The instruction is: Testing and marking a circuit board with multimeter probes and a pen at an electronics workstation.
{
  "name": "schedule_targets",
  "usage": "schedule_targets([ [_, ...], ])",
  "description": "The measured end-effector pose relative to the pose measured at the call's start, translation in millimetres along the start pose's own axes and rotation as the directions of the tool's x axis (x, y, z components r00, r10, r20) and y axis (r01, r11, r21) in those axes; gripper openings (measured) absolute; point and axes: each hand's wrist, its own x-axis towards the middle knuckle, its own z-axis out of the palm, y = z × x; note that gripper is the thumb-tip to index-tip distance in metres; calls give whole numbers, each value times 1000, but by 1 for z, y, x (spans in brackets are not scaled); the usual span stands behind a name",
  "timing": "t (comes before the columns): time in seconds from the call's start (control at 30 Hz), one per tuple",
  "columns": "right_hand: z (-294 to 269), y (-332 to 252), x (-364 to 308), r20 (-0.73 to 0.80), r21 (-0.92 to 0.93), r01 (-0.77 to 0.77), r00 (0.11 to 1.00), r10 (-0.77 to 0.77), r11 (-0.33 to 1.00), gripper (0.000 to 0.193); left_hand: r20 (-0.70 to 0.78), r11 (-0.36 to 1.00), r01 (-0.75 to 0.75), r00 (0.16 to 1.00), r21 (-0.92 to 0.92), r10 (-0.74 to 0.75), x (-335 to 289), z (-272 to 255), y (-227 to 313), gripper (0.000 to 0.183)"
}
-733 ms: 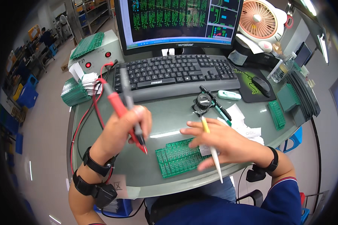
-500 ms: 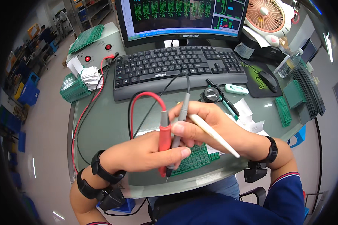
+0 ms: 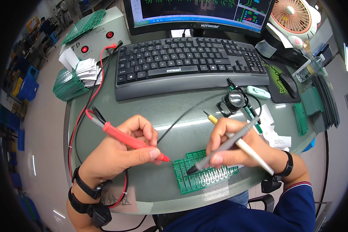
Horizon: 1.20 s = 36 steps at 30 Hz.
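Note:
Two green circuit boards (image 3: 185, 185) lie overlapping near the table's front edge. My left hand (image 3: 121, 152) is closed around a red test probe (image 3: 129, 140), whose metal tip is at the upper left edge of the front board; contact is hard to tell. In my right hand (image 3: 236, 141) a grey test probe (image 3: 236, 137) slants down, its black end over that board. The same hand also grips a slim white-handled tool (image 3: 255, 155) with a yellow section and dark pointed tip, facing away from the board.
Behind my hands lie a black keyboard (image 3: 181, 83), a magnifier loupe (image 3: 236, 99) and paper slips (image 3: 278, 141). A grey box with red buttons (image 3: 98, 48) and stacked green boards (image 3: 67, 87) stand left. To the right are a mouse (image 3: 288, 85), a bottle (image 3: 311, 69) and a fan (image 3: 292, 15).
My hands have moved apart from where they met over the table. The red probe now slants to the board's left edge, the grey probe points down over the board, and the view has shifted.

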Motion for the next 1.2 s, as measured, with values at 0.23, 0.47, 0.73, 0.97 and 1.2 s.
schedule_targets([
  [0.23, 11, 20, -8, -69, 4, 42, 997, -42, 999, 22, 49, 1000, 19, 999, 20, -20, 5, 0, -11, 31],
  [0.47, 11, 23, -7, -68, -87, 53, 996, -59, 995, 23, 132, 999, 34, 991, -29, -30, 4, 4, -18, 26],
  [0.73, 12, 23, -6, -70, -198, 113, 989, -129, 974, 23, 136, 999, 18, 991, -41, -12, 5, 2, -19, 29],
  [0.97, 13, 21, -6, -60, -205, 110, 990, -125, 973, 23, 105, 1000, -16, 994, -14, 17, 5, 7, -18, 30],
  [1.2, 12, 21, -5, -44, -233, 148, 986, -162, 961, 23, 65, 1000, -29, 997, 4, 28, 5, 11, -16, 30],
])
